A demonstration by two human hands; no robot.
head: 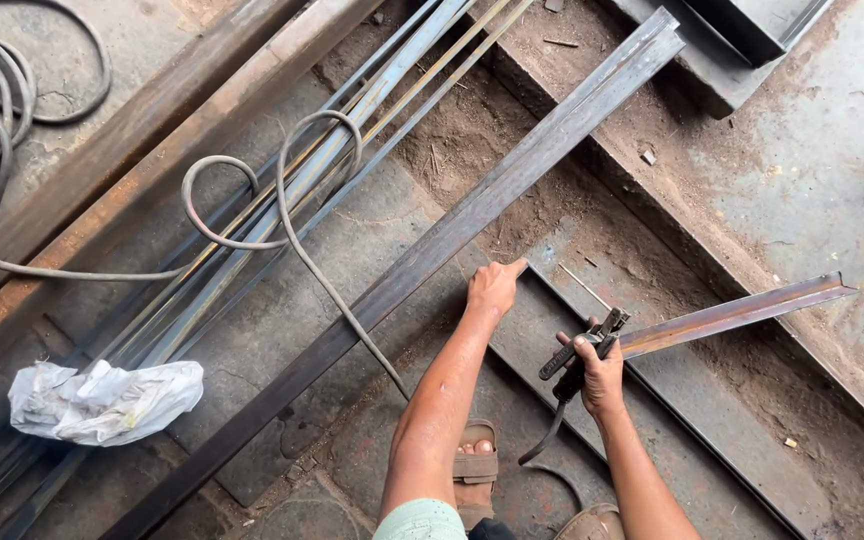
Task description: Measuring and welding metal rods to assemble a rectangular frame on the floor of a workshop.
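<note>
Near frame centre we are pressing our open left hand (493, 288) on the long steel bar (472, 215) while our right hand (600, 375), gripping the electrode holder (577, 358), is risking snagging its cable (297, 240).

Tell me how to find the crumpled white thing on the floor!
Start at the long steel bar that crosses the floor on a slant, under the person's left hand. Go left to the bundle of thin metal strips beside it and follow them toward the lower left. The crumpled white rag lies on them there, the only soft, pale thing among dark, rusty metal.
</note>
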